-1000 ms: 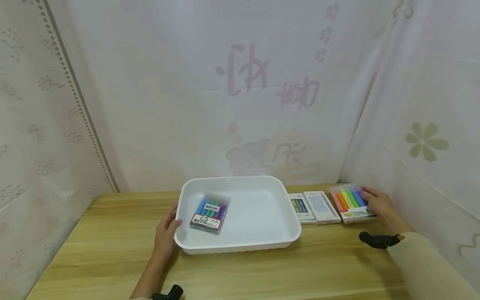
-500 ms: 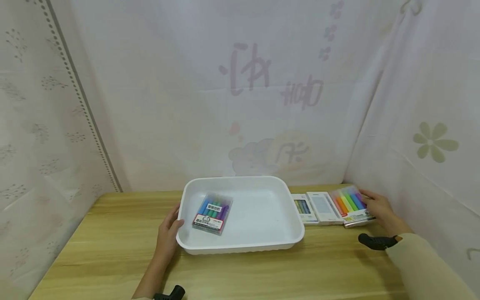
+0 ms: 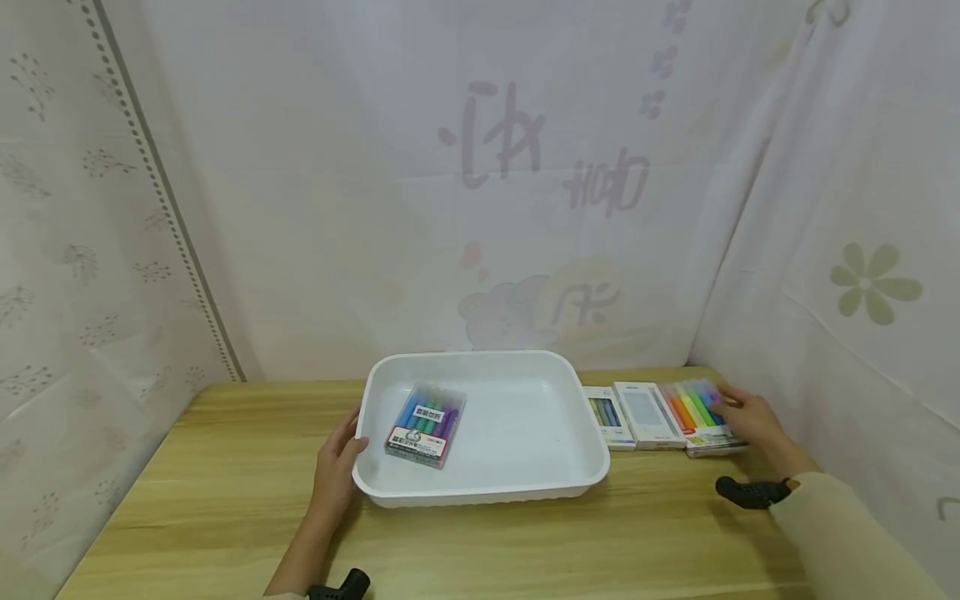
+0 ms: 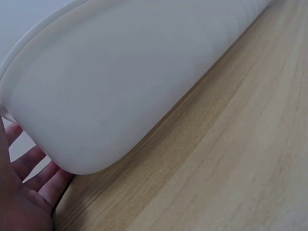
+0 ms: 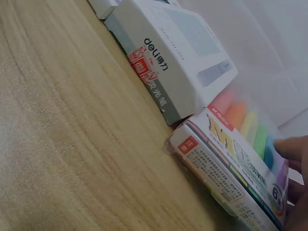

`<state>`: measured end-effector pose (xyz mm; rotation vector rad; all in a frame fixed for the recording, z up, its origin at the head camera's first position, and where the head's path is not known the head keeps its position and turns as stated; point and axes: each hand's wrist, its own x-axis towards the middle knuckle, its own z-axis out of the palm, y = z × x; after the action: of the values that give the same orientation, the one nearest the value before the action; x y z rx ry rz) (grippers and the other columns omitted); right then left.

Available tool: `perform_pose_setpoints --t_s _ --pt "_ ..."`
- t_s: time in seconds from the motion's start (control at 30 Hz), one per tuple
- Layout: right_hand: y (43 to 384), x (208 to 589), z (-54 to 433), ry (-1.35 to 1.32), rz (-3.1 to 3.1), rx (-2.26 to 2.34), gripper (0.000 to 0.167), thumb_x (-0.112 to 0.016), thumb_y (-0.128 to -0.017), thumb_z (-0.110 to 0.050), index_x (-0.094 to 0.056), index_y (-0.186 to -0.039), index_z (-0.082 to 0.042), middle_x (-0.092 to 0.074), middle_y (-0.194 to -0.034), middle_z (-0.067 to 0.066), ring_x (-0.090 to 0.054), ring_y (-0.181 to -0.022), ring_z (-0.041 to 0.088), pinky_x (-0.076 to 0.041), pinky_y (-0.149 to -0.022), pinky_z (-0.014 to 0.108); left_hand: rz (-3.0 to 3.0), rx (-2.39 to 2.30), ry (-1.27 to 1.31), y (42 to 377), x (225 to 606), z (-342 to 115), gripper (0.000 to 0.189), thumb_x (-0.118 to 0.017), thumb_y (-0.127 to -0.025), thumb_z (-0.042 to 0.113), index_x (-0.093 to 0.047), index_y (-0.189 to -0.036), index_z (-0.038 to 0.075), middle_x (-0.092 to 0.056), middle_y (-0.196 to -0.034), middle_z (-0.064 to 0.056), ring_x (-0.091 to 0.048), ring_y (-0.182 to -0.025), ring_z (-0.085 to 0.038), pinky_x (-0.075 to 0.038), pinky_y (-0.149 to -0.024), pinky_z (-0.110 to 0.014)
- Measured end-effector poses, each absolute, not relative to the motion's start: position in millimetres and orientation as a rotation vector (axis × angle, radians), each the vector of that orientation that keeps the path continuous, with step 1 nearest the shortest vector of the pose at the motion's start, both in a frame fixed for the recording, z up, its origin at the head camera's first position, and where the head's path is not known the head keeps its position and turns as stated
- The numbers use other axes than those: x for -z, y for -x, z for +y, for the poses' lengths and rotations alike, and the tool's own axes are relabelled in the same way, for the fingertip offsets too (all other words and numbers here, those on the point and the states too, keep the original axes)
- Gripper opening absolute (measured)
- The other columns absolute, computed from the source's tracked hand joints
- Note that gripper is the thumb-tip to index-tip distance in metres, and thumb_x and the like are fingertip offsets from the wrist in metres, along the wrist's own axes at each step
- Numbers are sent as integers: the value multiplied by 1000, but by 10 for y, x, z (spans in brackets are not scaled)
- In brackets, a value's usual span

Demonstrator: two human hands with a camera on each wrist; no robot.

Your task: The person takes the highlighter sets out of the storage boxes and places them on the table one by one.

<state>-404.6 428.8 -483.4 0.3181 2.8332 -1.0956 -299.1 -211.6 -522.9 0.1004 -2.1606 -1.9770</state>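
My left hand (image 3: 333,471) holds the left end of a white plastic tray (image 3: 525,490), thumb at the rim. In the left wrist view its fingers (image 4: 43,175) lie against the tray's outer end wall. Inside the tray, toward its left, lies a clear pack of colored markers (image 3: 426,425). Far to the right, my right hand (image 3: 753,421) grips the right side of a clear-topped pack of highlighters (image 3: 697,408) in rainbow colors. The right wrist view shows a digit over its top face, near the blue and purple highlighters. This pack lies on the table against a white box (image 5: 178,57).
The white highlighter box stands beside another white box (image 3: 607,417) with a colored window, partly behind the tray's right end. All rest on a wooden table (image 3: 480,550). Printed white curtains (image 3: 375,208) enclose the back and both sides.
The highlighter pack has come down and left to lie flat against the white box, and my right fingers have shifted over its top. My left hand and the tray stay in place.
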Motion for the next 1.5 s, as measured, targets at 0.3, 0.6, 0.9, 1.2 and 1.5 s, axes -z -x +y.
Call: perform_pose_setpoints --t_s 0.3,0.6,0.9,1.2,1.5 --pt "4001 4817 4203 -234 2918 909 84 -53 -102 -43 -19 -152 15 -29 -144 48 -33 -126 59 -36 -101 67 -2153 1984 -100 2989 5228 -2105 55 -47 -101 13 -41 -156 17 -45 -156 -21 -55 -132 -42 -56 -88 -24" --pt "4021 4867 4100 -155 2940 879 78 -52 -103 -35 -20 -148 21 -30 -145 49 -36 -130 62 -35 -106 69 -2153 1977 -96 3002 5242 -2085 55 -47 -101 12 -42 -155 19 -46 -156 -20 -55 -132 -41 -56 -88 -22" --pt "4100 4966 4074 -210 2969 853 80 -51 -102 -36 -20 -150 20 -29 -147 48 -33 -132 62 -33 -108 70 -2148 1979 -87 2992 5238 -2091 56 -47 -101 13 -40 -156 18 -45 -157 -19 -55 -134 -41 -58 -91 -30" --pt "4058 4933 3922 -281 2961 806 89 -50 -101 -47 -16 -151 18 -23 -150 47 -28 -135 63 -29 -111 70 -2162 1957 -104 3008 5251 -2118 55 -47 -101 13 -41 -155 18 -44 -157 -19 -53 -135 -42 -58 -94 -37" --pt "4026 4912 3857 -360 2951 795 91 -53 -99 -48 -16 -152 16 -22 -152 45 -28 -136 62 -28 -112 70 -2158 1968 -98 3013 5252 -2121 55 -47 -101 14 -41 -155 18 -45 -157 -19 -54 -134 -42 -58 -93 -35"
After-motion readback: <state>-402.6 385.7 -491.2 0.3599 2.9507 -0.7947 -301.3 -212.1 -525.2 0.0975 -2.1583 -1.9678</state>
